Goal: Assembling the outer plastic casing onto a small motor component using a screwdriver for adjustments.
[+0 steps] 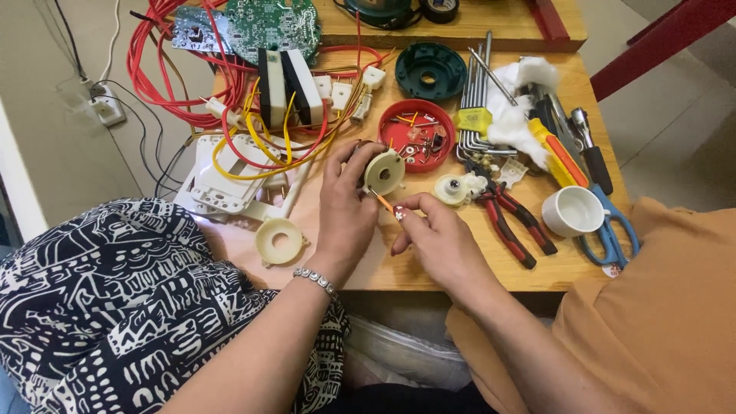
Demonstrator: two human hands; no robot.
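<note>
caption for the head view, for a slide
Left hand holds a cream round plastic part while the right hand applies a small orange-handled tool, beside a red dish of screws on a wooden table.

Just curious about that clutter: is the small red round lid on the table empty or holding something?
Holding something. The red lid lies open side up on the wooden table, with small screws and bits scattered inside it.

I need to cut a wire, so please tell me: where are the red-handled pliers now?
In the head view, the red-handled pliers lie on the wooden table, right of the right hand and left of the white cup.
</note>
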